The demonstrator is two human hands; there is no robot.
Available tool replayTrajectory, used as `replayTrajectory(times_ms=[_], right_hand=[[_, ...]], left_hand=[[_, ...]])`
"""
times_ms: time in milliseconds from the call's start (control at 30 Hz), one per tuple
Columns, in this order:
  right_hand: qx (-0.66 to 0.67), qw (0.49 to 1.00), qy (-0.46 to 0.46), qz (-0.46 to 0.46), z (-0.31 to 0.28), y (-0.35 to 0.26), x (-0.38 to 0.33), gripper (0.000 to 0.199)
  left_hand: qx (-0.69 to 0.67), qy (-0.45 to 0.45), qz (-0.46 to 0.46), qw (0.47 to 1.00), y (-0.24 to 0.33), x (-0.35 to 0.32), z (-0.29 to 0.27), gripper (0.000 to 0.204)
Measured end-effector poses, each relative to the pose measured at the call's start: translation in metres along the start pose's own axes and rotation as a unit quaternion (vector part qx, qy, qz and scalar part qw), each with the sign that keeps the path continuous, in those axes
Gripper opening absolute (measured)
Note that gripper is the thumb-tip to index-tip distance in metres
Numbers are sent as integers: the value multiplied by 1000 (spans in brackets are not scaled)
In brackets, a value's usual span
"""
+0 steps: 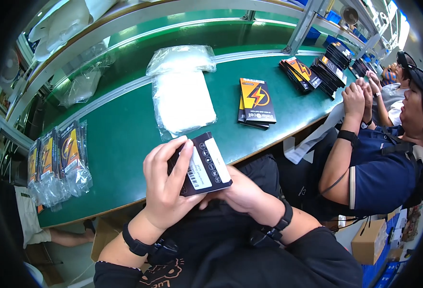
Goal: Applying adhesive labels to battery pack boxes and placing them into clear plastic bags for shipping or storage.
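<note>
In front of my black short-sleeved shirt, near the green surface, my left hand pinches a flat black cardboard box with white labels; my right hand meets its lower edge, grip too hidden to tell.

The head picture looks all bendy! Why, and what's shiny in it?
In the head view, the fisheye lens bends straight edges, like those of the green table; in the head view, crinkled clear wrapping at left glints, and the black box looks fairly sharp.
</note>
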State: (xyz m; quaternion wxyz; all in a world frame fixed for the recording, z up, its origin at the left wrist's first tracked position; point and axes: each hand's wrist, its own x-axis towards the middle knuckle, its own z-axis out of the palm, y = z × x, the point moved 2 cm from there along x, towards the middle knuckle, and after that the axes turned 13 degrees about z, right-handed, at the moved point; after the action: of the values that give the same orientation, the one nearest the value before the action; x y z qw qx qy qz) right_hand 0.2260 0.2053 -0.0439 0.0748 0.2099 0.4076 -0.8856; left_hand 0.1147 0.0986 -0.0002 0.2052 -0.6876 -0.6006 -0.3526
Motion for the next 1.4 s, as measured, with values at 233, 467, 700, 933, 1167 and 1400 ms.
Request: replayTrajectory(times_ms=[233, 467, 700, 933, 1167, 1400], right_hand=[[-349, 822, 356, -276, 4, -28, -27, 19], [-457, 739, 426, -251, -2, -22, -10, 20], [-136, 970, 171, -104, 6, -14, -1, 22], [-192, 971, 101, -95, 15, -6, 7, 25], [-275, 956, 42, -88, 16, -11, 7, 32], [11, 997, 65, -27, 10, -6, 14, 31]], left_hand=[[4, -109, -34, 993, 4, -1, 0, 88], [-20, -141, -42, 989, 5, -7, 13, 81], [-42, -127, -29, 991, -6, -12, 3, 84], [-43, -158, -49, 985, 0, -19, -1, 72], [-63, -142, 3, 988, -26, -32, -34, 57], [-281, -23, 57, 958, 5, -31, -22, 56]])
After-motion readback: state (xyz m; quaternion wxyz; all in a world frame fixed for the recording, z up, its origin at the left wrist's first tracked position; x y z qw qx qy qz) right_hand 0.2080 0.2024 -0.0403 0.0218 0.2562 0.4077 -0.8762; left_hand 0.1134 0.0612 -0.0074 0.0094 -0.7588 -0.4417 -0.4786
